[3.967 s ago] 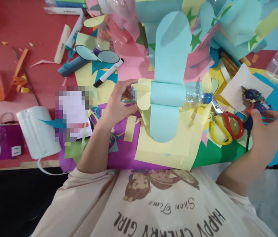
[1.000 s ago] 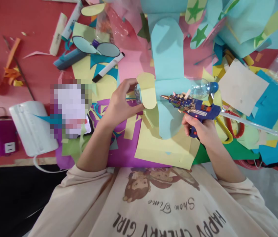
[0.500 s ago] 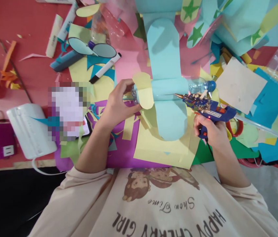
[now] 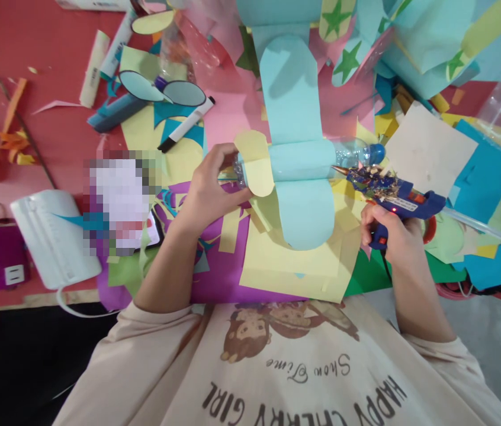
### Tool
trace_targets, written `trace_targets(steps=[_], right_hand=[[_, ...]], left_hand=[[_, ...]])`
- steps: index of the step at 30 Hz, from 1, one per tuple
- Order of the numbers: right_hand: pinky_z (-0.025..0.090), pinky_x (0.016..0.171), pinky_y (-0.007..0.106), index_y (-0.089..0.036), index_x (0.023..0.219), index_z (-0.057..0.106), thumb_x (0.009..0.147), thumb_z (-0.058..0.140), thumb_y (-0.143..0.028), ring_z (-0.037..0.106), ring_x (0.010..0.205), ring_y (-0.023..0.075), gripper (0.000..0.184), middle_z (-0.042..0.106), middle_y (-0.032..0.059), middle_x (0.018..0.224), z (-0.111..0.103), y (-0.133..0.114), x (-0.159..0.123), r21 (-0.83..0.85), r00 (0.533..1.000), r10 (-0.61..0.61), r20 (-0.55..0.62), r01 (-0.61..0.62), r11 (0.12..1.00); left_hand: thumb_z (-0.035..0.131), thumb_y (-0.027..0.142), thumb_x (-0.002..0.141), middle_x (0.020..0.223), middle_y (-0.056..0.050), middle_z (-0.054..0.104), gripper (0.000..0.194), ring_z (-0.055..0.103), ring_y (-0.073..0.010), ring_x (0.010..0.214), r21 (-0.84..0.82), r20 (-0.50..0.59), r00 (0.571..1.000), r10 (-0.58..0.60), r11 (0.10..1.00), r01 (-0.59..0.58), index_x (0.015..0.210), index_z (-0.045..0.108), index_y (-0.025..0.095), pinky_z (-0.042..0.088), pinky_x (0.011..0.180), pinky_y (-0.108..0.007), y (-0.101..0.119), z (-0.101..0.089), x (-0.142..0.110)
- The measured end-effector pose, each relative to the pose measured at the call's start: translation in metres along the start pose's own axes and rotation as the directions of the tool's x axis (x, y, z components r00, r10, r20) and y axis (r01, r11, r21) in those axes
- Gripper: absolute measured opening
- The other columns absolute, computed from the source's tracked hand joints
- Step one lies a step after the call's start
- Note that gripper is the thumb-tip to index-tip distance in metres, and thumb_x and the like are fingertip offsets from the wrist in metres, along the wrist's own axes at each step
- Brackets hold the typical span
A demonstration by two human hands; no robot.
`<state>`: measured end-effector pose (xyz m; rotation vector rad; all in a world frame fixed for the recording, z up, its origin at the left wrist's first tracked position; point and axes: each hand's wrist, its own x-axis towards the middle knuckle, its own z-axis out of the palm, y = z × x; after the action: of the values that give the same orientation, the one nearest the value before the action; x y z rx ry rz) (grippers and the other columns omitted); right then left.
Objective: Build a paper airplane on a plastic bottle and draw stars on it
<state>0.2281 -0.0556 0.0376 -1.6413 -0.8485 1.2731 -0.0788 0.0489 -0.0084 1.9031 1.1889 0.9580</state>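
Note:
My left hand (image 4: 210, 188) grips the base end of a clear plastic bottle (image 4: 352, 153), which lies sideways with its blue cap to the right. A light blue paper strip (image 4: 292, 97) with rounded ends crosses the bottle's middle. Beside it, a pale yellow paper piece (image 4: 257, 168) covers the part near my left fingers. My right hand (image 4: 395, 234) is wrapped around the handle of a blue hot glue gun (image 4: 414, 201). The gun's metal nozzle points left, close to the right edge of the blue paper. A clear glue stick (image 4: 485, 225) sticks out of the gun's back.
Coloured paper sheets and scraps lie under and around the bottle. A black-and-white marker (image 4: 187, 124), a white power adapter (image 4: 55, 236) and a phone (image 4: 155, 231) are on the left. Light blue paper shapes with green stars (image 4: 336, 21) stand at the back. A white paper square (image 4: 430, 139) lies right.
My right hand has drawn the glue gun to the right, and its nozzle has moved from over the blue paper to its right edge. My left hand still grips the bottle.

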Motion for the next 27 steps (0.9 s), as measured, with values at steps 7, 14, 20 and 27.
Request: trace_targets(steps=[7,14,20,27], right_hand=[[0.037,0.035,0.027,-0.021,0.077,0.069,0.078,0.069,-0.046,0.05,0.039,0.0093,0.024,0.069,0.0018,0.075,0.005,-0.012,-0.005,0.005,0.997,-0.017,0.077,0.017,1.0],[0.041,0.043,0.026,-0.022,0.074,0.063,0.078,0.07,-0.047,0.052,0.043,0.0112,0.027,0.061,-0.0022,0.056,0.019,-0.009,-0.001,-0.098,0.987,0.01,0.157,0.005,0.995],[0.044,0.048,0.025,-0.021,0.066,0.058,0.08,0.067,-0.044,0.052,0.044,0.0106,0.029,0.055,-0.0036,0.046,0.04,-0.022,-0.001,-0.248,0.978,0.041,0.205,0.011,0.969],[0.041,0.046,0.022,-0.021,0.063,0.054,0.081,0.063,-0.041,0.048,0.043,0.0088,0.029,0.052,-0.0046,0.044,0.049,-0.029,0.001,-0.278,0.97,0.052,0.239,0.017,0.96]], left_hand=[[0.069,0.058,0.08,0.119,-0.003,0.062,0.056,0.064,-0.0247,0.11,0.05,0.021,0.999,-0.025,0.998,0.023,0.12,0.052,0.023,0.056,0.098,-0.048,0.003,0.0,0.0],[0.069,0.059,0.079,0.12,-0.002,0.062,0.057,0.063,-0.0225,0.11,0.043,0.024,0.999,-0.029,0.999,0.028,0.12,0.052,0.024,0.056,0.097,-0.045,0.003,-0.001,0.0],[0.069,0.056,0.08,0.12,-0.003,0.061,0.057,0.063,-0.0245,0.11,0.061,0.043,0.998,-0.041,0.997,0.039,0.122,0.052,0.022,0.055,0.097,-0.049,0.004,-0.002,0.0],[0.074,0.052,0.077,0.117,-0.003,0.063,0.054,0.064,-0.0219,0.105,0.024,0.01,1.0,-0.008,1.0,0.008,0.12,0.054,0.026,0.057,0.092,-0.043,0.003,-0.001,0.0]])
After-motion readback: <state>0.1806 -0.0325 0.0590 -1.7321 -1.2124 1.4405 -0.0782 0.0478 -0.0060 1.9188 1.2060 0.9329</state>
